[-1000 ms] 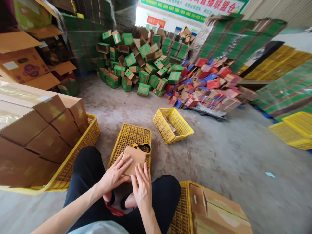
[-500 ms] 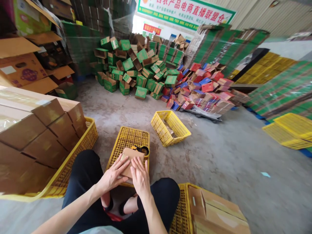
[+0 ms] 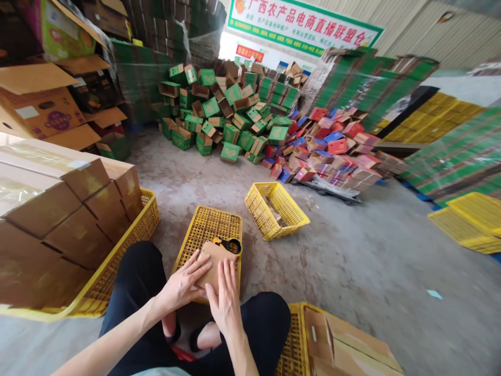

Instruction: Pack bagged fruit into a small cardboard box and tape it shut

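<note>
A small brown cardboard box [image 3: 216, 261] lies on an upturned yellow plastic crate [image 3: 203, 225] between my knees. My left hand [image 3: 183, 279] rests on the left side of its top, fingers stretched out. On the right side, my right hand [image 3: 227, 297] lies with its fingers extended and thumb apart. Both hands touch the cardboard, and neither is wrapped round it. Just beyond the box, a black and yellow tape dispenser [image 3: 234, 245] sits on the crate. My wrists and hands hide the near side of the box.
At my left stands a yellow crate [image 3: 151, 213] stacked with taped cartons [image 3: 78, 232]. Another yellow crate [image 3: 291, 339] with cartons is at my right knee. A smaller yellow basket [image 3: 289, 211] stands ahead. Farther off are heaps of green boxes [image 3: 230, 151] and red boxes [image 3: 337, 147].
My hands have spread slightly, showing more of the box's top between them. The whole view has shifted a little; the tape dispenser and crates keep their places.
</note>
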Tool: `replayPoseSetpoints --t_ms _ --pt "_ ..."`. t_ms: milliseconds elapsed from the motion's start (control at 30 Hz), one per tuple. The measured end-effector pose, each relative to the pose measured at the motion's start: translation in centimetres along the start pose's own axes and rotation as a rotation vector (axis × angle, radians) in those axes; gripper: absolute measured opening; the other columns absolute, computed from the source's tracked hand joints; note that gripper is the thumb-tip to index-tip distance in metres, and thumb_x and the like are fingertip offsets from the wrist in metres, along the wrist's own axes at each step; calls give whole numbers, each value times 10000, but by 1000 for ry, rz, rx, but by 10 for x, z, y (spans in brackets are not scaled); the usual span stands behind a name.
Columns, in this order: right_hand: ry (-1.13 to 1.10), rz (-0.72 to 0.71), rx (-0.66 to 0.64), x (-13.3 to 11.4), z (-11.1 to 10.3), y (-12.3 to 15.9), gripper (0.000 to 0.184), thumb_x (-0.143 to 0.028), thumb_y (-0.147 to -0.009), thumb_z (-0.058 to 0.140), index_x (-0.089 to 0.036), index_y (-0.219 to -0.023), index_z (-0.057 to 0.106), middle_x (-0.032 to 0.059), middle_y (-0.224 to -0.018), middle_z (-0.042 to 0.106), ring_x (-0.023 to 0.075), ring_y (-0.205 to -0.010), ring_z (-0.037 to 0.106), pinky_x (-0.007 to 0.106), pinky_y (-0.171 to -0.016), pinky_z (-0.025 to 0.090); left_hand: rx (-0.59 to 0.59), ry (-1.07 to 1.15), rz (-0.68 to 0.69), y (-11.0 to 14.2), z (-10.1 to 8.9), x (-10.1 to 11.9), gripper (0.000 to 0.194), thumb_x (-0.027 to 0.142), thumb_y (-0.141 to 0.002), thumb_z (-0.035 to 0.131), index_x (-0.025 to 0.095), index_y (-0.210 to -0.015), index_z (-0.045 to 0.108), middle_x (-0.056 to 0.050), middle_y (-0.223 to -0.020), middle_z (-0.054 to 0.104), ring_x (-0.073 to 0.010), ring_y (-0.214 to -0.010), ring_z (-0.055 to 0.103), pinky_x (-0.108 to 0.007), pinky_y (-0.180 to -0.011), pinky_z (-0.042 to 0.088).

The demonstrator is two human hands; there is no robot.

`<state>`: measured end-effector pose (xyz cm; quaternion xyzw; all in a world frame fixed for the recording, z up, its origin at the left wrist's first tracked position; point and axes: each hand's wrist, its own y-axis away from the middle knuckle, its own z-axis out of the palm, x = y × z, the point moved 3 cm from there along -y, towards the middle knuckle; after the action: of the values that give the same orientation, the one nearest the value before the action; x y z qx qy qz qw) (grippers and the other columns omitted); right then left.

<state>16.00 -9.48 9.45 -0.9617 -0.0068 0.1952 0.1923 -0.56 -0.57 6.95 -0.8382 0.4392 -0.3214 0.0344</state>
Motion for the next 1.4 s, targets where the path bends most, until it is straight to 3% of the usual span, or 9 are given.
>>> replayPoseSetpoints --t_ms 133,233,533,767,1000,1100,1200,1300,1400 --pt "2 -50 -66 -4 -6 5 818 -354 -1004 559 -185 -1668 112 140 -1690 279 363 -1572 206 589 -1191 415 -13 -118 -9 -8 9 21 848 257 -930 627 239 -1662 199 -107 -1704 233 -343 -1589 143 -589 -1256 267" --pt "41 -47 -41 -5 -4 10 752 -276 -1014 509 -178 -1664 144 146 -1662 346 336 -1551 289 566 -1173 448 -12 -187 22 -12 15 30 840 189 -924 556 188 -1666 163 -136 -1703 212 -322 -1583 193 -563 -1266 236" --pt "108 -70 108 -14 9 19 570 -316 -1047 525 -173 -1585 402 129 -1506 566 317 -1407 534 547 -1188 403 -82 -151 110 -8 8 14 820 471 -966 658 183 -1634 280 -138 -1661 346 -297 -1566 270 -542 -1274 234" --pt "6 -121 48 -11 -10 33 460 -166 -1052 458 -221 -1504 529 74 -1450 627 233 -1363 584 466 -1211 392 -68 -81 89 -12 11 12 906 625 -890 694 190 -1607 353 -175 -1613 423 -334 -1536 332 -570 -1250 282" --pt "-54 22 56 17 -15 18 439 -282 -1075 438 -208 -1495 543 101 -1475 600 266 -1391 555 533 -1221 378 -48 -28 110 -12 10 8 959 632 -844 741 195 -1606 358 -194 -1575 474 -356 -1505 387 -591 -1223 330" --pt "-141 112 78 29 -8 8 468 -336 -1077 430 -198 -1515 522 111 -1533 539 263 -1418 524 473 -1207 414 -42 -26 117 -11 11 5 944 613 -847 751 210 -1606 360 -185 -1569 485 -359 -1499 397 -597 -1216 340" --pt "-310 232 74 39 3 4 545 -406 -1070 417 -200 -1574 431 97 -1626 412 249 -1483 434 413 -1217 403 -31 -48 115 -11 8 7 935 625 -867 723 216 -1616 341 -177 -1578 477 -359 -1504 390 -588 -1213 348" --pt "-535 403 70 52 13 2 648 -511 -1026 480 -239 -1604 373 61 -1670 333 256 -1542 323 449 -1260 320 -35 -97 107 -10 2 15 946 711 -883 637 226 -1629 316 -154 -1617 427 -362 -1520 357 -576 -1226 329" --pt "-855 611 54 61 19 -5 823 -577 -931 625 -298 -1630 292 53 -1660 364 270 -1519 378 480 -1222 374 -59 -152 117 -10 -4 23 961 794 -881 543 247 -1635 306 -124 -1673 329 -374 -1542 303 -578 -1244 285"
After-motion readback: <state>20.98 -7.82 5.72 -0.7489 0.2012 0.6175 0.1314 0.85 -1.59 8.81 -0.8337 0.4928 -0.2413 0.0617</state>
